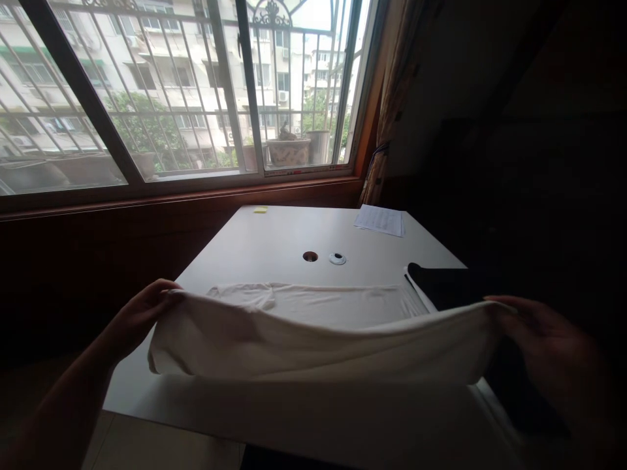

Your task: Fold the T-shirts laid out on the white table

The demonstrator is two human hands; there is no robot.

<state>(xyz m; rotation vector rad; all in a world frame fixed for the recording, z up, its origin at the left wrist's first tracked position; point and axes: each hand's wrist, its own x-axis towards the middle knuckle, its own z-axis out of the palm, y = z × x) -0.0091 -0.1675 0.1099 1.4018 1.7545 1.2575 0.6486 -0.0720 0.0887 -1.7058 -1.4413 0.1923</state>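
Note:
A white shirt (pixel 313 356) hangs stretched between my two hands above the table, its near part raised and sagging in the middle. Behind the raised fold, the rest of the shirt lies on the tabletop, with what looks like a sleeve at the left. My left hand (pixel 151 303) pinches the raised edge at the left. At the right end, my right hand (pixel 539 326) grips the same edge; shadow hides part of its fingers. A dark item with a pale edge (pixel 441 287) lies beside the shirt, near my right hand, partly covered by the cloth.
The white table (pixel 274 241) stands below a barred window (pixel 196 91). Toward its far side are a yellow sticky note (pixel 260 210), sheets of paper (pixel 379 220), a round cable hole (pixel 310 257) and a white ring-shaped cover (pixel 337 259). A curtain (pixel 386 117) hangs at the right.

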